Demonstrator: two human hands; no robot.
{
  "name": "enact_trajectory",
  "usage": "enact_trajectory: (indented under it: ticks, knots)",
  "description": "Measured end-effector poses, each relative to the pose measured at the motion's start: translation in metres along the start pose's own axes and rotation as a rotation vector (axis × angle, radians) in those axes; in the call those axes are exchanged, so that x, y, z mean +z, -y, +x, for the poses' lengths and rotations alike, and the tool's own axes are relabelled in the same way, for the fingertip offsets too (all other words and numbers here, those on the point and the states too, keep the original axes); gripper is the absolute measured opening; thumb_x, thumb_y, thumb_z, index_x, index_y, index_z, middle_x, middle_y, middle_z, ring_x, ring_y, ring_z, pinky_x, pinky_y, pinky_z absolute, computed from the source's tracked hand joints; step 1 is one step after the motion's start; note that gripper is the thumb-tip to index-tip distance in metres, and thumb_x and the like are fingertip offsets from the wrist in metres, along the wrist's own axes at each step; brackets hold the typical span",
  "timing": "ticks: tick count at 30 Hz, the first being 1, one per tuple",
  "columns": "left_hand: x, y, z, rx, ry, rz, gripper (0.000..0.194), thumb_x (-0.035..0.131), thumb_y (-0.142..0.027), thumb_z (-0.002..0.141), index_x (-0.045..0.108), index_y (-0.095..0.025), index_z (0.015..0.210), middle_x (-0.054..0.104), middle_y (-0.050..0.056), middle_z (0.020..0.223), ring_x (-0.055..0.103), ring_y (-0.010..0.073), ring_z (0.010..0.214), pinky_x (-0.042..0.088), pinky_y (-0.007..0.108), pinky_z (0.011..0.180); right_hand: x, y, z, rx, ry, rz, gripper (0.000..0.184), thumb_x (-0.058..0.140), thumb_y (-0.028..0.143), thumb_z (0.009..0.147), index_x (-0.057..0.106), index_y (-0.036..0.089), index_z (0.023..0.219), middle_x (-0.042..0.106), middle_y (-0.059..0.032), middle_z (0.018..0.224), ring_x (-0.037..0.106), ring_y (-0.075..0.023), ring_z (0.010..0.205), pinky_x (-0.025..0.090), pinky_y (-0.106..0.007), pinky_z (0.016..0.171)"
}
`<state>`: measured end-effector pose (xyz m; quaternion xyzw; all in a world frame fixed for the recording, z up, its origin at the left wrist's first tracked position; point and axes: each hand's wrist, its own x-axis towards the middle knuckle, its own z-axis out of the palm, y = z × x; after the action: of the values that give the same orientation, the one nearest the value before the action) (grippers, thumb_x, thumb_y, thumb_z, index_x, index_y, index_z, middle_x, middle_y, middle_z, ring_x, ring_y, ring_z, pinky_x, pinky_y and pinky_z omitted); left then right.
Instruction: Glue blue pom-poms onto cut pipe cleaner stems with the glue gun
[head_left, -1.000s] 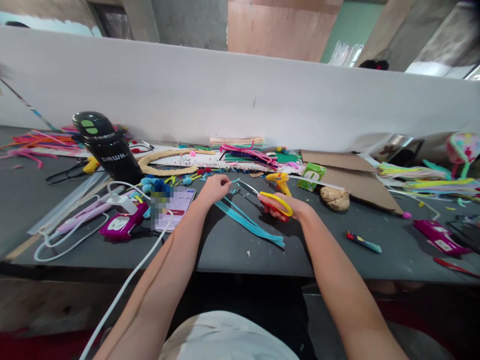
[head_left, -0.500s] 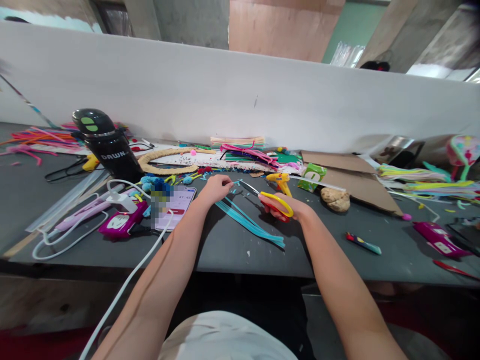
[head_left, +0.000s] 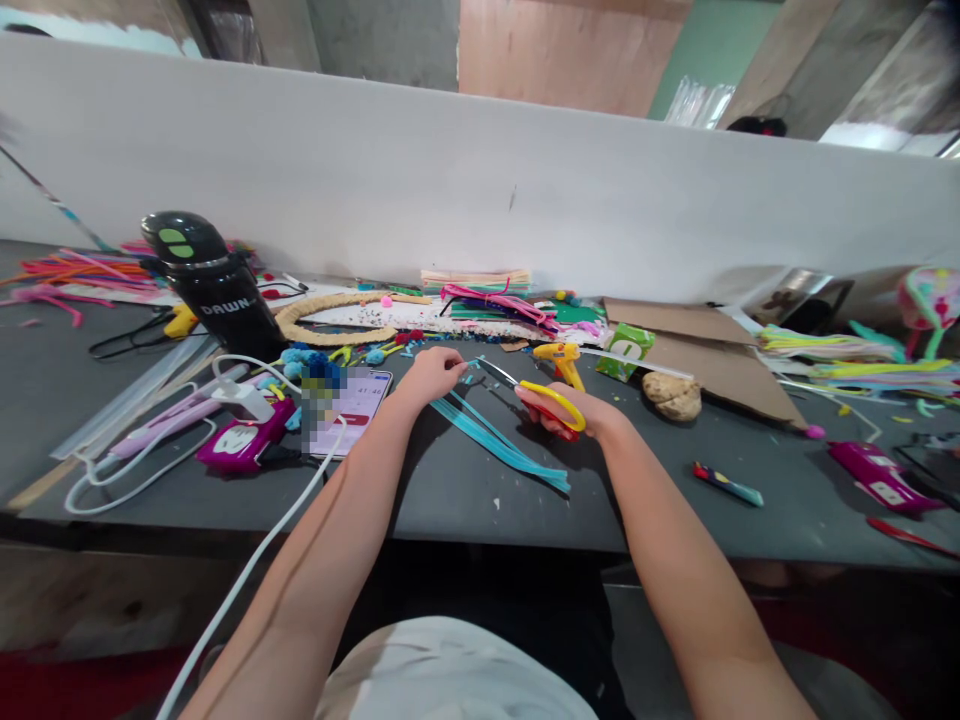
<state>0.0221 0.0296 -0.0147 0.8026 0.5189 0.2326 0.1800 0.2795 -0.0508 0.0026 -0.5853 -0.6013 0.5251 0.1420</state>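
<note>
My right hand (head_left: pixel 551 408) is wrapped round the handles of a pair of scissors (head_left: pixel 556 400) with yellow and red grips. Its metal blades point left, toward my left hand (head_left: pixel 436 372). The fingers of that hand are pinched together on what looks like a short end of light blue pipe cleaner, mostly hidden by the fingertips. Small blue snippets (head_left: pixel 471 379) lie around the blade tips. Below both hands, a bundle of light blue pipe cleaners (head_left: pixel 499 447) stretches across the grey table (head_left: pixel 465 510).
Left of my hands are a phone (head_left: pixel 364 400), a purple power socket (head_left: pixel 247 437) with a white cable, and a black bottle (head_left: pixel 225 300). Beyond my right hand are a yellow glue gun (head_left: pixel 564 364), a green box (head_left: pixel 626 350), a tan lump (head_left: pixel 672 397) and cardboard (head_left: pixel 720 365).
Both hands and the scissors stay almost in place. The whole view has shifted very slightly.
</note>
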Motion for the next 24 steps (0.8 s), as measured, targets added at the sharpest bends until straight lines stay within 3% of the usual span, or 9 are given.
enact_trajectory:
  ticks: [14, 24]
  knots:
    - [-0.001, 0.009, 0.001, -0.08, 0.09, 0.066, 0.021, 0.062, -0.031, 0.08, 0.076, -0.017, 0.086, 0.074, 0.009, 0.086, 0.066, 0.0214, 0.078, 0.048, 0.026, 0.07, -0.006, 0.009, 0.02, 0.119, 0.061, -0.061, 0.065, 0.055, 0.083, 0.07, 0.052, 0.019, 0.063, 0.041, 0.0038, 0.036, 0.036, -0.0077, 0.027, 0.029, -0.02, 0.026]
    - [0.002, 0.014, 0.003, -0.135, 0.086, 0.092, 0.02, 0.067, -0.035, 0.077, 0.075, -0.017, 0.081, 0.074, 0.01, 0.084, 0.066, 0.022, 0.079, 0.05, 0.026, 0.071, -0.003, 0.013, 0.019, 0.128, 0.009, -0.151, 0.064, 0.057, 0.082, 0.069, 0.051, 0.02, 0.06, 0.039, 0.0047, 0.033, 0.036, -0.0088, 0.025, 0.028, -0.021, 0.024]
